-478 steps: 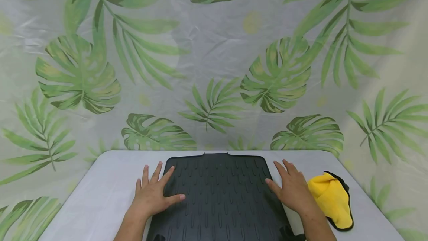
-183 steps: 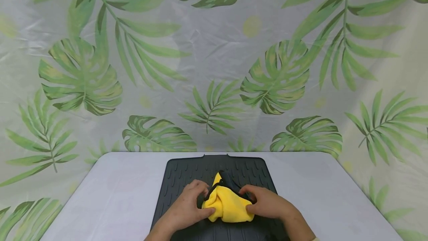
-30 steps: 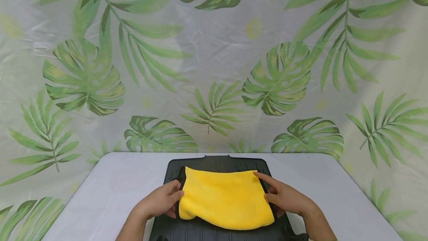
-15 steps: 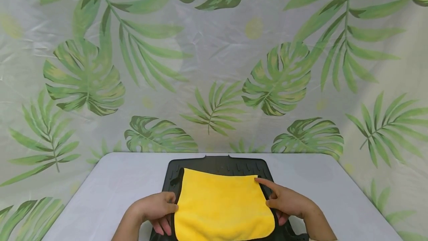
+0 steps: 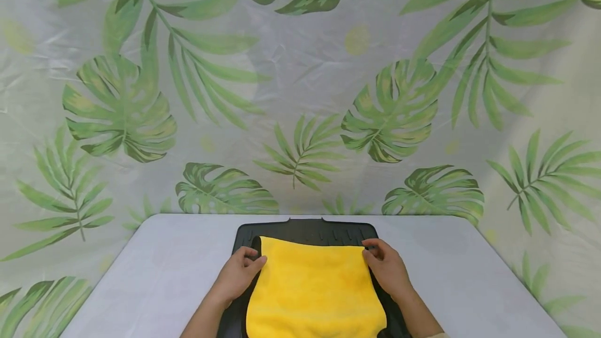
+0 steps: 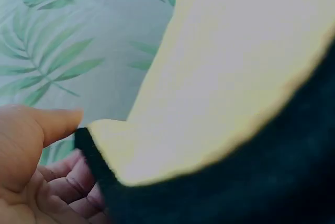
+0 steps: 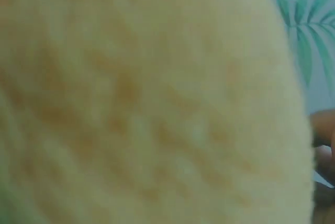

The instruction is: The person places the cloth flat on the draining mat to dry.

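A yellow cloth [image 5: 314,286] with a black border is spread out over a dark ribbed board [image 5: 305,227]. My left hand [image 5: 239,270] pinches the cloth's far left edge between thumb and fingers. On the opposite side, my right hand [image 5: 387,267] pinches it by the far right corner. In the left wrist view, the thumb [image 6: 60,124] and curled fingers are at the black-edged corner of the cloth [image 6: 225,77]. The cloth [image 7: 157,88] fills most of the right wrist view, blurred, with a few fingertips [image 7: 323,127] showing at its right edge. Most of the board is hidden.
The board lies on a white table [image 5: 155,270] whose far edge meets a hanging leaf-print sheet [image 5: 305,82]. Bare tabletop shows on both sides of the board.
Earlier the cloth lay on the table at the right, then bunched on the board; now it is spread out. Over the last half second both hands have moved up to its far corners.
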Demonstrator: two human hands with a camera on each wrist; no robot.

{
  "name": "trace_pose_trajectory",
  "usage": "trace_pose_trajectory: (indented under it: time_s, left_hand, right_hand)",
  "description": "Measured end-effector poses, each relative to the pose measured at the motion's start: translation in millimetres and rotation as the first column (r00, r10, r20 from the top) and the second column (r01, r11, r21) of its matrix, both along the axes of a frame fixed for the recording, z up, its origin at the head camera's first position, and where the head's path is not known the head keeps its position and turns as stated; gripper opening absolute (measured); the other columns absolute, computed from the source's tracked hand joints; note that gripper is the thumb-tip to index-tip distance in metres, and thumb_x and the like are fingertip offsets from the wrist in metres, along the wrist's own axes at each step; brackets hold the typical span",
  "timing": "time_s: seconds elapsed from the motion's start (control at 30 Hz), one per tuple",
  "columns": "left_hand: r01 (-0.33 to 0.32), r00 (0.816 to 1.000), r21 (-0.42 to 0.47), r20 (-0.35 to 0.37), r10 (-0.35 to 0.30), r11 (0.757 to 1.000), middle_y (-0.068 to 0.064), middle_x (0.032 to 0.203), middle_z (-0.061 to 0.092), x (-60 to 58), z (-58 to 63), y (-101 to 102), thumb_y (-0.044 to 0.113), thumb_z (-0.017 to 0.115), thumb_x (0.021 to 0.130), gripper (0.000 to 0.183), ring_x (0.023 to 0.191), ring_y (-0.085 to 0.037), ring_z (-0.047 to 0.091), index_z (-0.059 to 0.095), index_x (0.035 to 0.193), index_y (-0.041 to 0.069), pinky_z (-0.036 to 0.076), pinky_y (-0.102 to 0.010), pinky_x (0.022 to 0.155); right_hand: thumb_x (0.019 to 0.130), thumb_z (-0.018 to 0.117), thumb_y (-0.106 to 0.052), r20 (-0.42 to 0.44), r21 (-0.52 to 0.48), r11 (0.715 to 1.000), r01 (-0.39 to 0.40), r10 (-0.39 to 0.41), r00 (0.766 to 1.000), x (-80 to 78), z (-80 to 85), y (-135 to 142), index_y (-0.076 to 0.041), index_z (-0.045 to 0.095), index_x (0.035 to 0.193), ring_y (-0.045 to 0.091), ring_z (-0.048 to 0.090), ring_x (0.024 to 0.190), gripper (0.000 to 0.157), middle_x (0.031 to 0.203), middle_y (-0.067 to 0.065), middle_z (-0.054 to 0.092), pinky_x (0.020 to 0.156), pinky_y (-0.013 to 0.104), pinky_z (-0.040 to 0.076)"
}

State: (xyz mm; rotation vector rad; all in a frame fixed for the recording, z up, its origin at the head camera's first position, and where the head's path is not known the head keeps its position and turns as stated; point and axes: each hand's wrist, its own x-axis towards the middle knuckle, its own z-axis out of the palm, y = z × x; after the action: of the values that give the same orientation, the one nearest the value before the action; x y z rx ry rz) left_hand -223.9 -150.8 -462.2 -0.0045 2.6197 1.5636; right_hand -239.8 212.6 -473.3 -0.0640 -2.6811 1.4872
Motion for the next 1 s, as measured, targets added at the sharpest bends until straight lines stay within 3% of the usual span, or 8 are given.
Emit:
trace_pose_trajectory:
  time_s: [0.1,0.2,0.4,0.5,0.6,0.77,0.87,1.0]
  left_hand:
    - [-0.020,1.000,0.043,0.015,0.020,0.999,-0.008,0.093,0.061,-1.3,-3.4,4,0.031,0.063,0.102,0.038,0.081,-0.019,0.057,0.058,0.122,0.000,0.049,-0.035,0.072]
    - [-0.019,0.999,0.093,0.028,0.017,0.996,-0.012,0.096,0.061,-2.9,-3.9,5,0.021,0.060,0.101,0.044,0.082,-0.021,0.057,0.049,0.136,-0.003,0.047,-0.035,0.072]
    - [0.046,0.999,0.133,0.016,-0.048,0.990,-0.033,0.147,0.046,-2.5,-3.0,5,0.002,0.056,0.092,0.083,0.121,-0.042,0.061,0.014,0.163,0.009,0.050,-0.037,0.079]
    - [0.079,0.997,0.102,-0.004,-0.079,0.992,-0.031,0.162,0.030,0.5,-0.5,6,-0.002,0.054,0.089,0.082,0.141,-0.048,0.043,0.021,0.163,0.013,0.045,-0.039,0.082]
    - [0.085,0.996,0.050,-0.026,-0.083,0.995,-0.022,0.164,0.034,1.8,-0.5,8,-0.001,0.054,0.089,0.069,0.148,-0.046,0.035,0.040,0.156,0.009,0.043,-0.044,0.089]
    - [-0.023,0.996,0.010,-0.087,0.023,1.000,-0.017,0.138,0.063,1.0,-4.8,10,0.019,0.060,0.103,0.030,0.130,-0.039,0.058,0.064,0.130,0.007,0.052,-0.051,0.099]
    - [-0.082,0.990,0.015,-0.110,0.083,0.997,-0.017,0.122,0.069,0.6,-5.5,10,0.017,0.061,0.103,0.022,0.090,-0.028,0.066,0.067,0.121,0.007,0.057,-0.039,0.077]
    - [-0.050,0.994,0.018,-0.100,0.052,0.999,-0.024,0.136,0.061,1.0,-5.3,10,0.002,0.054,0.100,0.036,0.054,-0.017,0.039,0.061,0.135,0.006,0.039,-0.027,0.052]
  right_hand:
    - [0.099,0.059,-0.007,0.038,-0.061,0.998,-0.020,0.022,0.999,0.5,-0.8,-1,-0.009,0.059,0.138,0.018,0.061,0.085,0.040,0.108,0.012,0.068,0.074,0.031,0.050]
    - [0.094,0.057,-0.002,0.087,-0.093,0.993,-0.078,0.086,0.993,1.1,1.8,1,-0.010,0.052,0.146,0.021,0.061,0.089,0.052,0.118,0.018,0.066,0.072,0.032,0.049]
    - [0.092,0.055,0.000,0.091,-0.086,0.989,-0.119,0.127,0.988,2.9,8.4,4,-0.016,0.043,0.155,0.030,0.066,0.099,0.066,0.149,0.031,0.046,0.060,0.033,0.043]
    - [0.095,0.056,-0.003,0.064,-0.035,0.994,-0.108,0.110,0.992,4.1,8.5,2,-0.016,0.051,0.150,0.035,0.067,0.106,0.056,0.149,0.026,0.050,0.064,0.033,0.045]
    - [0.100,0.062,-0.016,0.031,0.037,0.997,-0.069,0.067,0.997,4.5,5.7,-1,-0.014,0.068,0.130,0.026,0.065,0.106,0.030,0.122,0.012,0.070,0.075,0.031,0.050]
    - [0.098,0.069,-0.026,0.031,0.048,0.999,-0.014,0.012,0.999,3.5,2.8,-4,-0.013,0.072,0.109,0.015,0.059,0.081,0.016,0.092,0.001,0.067,0.071,0.029,0.049]
    - [0.096,0.068,-0.014,0.048,0.033,0.999,-0.039,0.037,0.998,4.0,3.7,-3,-0.012,0.069,0.120,0.023,0.059,0.093,0.023,0.108,0.009,0.066,0.072,0.031,0.049]
    - [0.093,0.063,-0.001,0.096,0.018,0.991,-0.134,0.132,0.987,5.2,4.1,-2,-0.010,0.063,0.137,0.034,0.058,0.119,0.045,0.141,0.019,0.059,0.075,0.032,0.051]
